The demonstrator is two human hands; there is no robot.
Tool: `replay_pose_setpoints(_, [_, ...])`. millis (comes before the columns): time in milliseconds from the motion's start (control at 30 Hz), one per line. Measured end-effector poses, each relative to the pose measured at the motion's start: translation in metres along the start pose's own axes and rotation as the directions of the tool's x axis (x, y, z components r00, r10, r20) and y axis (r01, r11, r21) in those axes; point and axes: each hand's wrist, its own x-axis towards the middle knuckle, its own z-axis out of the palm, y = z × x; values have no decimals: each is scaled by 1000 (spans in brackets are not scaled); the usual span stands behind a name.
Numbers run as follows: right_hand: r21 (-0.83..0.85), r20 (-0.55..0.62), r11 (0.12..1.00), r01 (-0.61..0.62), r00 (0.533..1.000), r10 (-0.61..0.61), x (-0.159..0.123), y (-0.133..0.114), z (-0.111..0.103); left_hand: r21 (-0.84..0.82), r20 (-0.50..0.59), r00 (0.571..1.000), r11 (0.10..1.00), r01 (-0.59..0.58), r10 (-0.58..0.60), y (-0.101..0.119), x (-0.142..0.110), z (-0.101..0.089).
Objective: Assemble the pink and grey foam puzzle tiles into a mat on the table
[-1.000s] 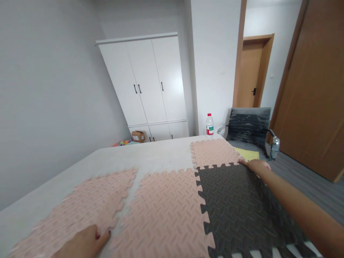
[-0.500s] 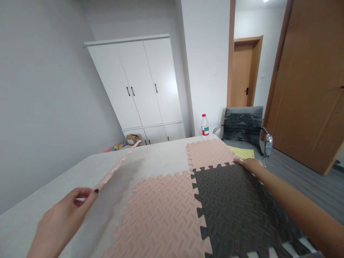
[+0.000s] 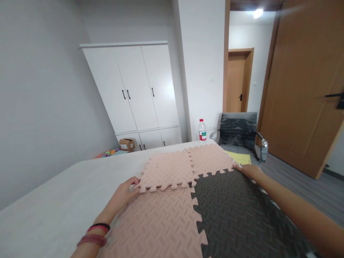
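My left hand (image 3: 128, 190) pinches the near left corner of a pink foam mat tile (image 3: 167, 167) with toothed edges. That tile's near edge overlaps another pink tile (image 3: 161, 218) lying flat in front of it, and its right edge meets a far-right pink tile (image 3: 211, 157). To the right lies a black foam tile (image 3: 233, 211), its left teeth against the near pink tile. My right hand (image 3: 249, 171) grips the right edge where the black and far-right pink tiles meet; some of its fingers are hidden. Bands circle my left wrist.
The tiles lie on a white table (image 3: 67, 200). A red-capped bottle (image 3: 202, 130) stands at its far edge. Beyond are a black chair (image 3: 238, 129) with a yellow mat (image 3: 239, 158) on it, a cardboard box (image 3: 127, 144), a white cabinet (image 3: 131, 89) and an open wooden door (image 3: 301, 96).
My left hand has lifted the loose pink tile from the left and brought it rightward and away from me, beside the far-right pink tile. My right hand has stayed at the right edge.
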Motion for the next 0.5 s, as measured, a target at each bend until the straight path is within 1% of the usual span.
replay_pose_setpoints(133, [-53,53,999,-7,999,10,7,2,3,19,2,1000,1000,14,-14,-23,5,-1])
replay_pose_setpoints(267, [-83,70,996,11,998,-5,11,2,4,28,33,999,1000,13,-14,-40,4,7])
replay_pose_setpoints(367, [-102,79,994,26,997,-18,12,2,5,30,47,999,999,16,-18,-49,2,12])
replay_pose_setpoints(500, [-125,88,992,32,996,-21,13,3,5,10,30,999,1000,15,-15,-54,0,12])
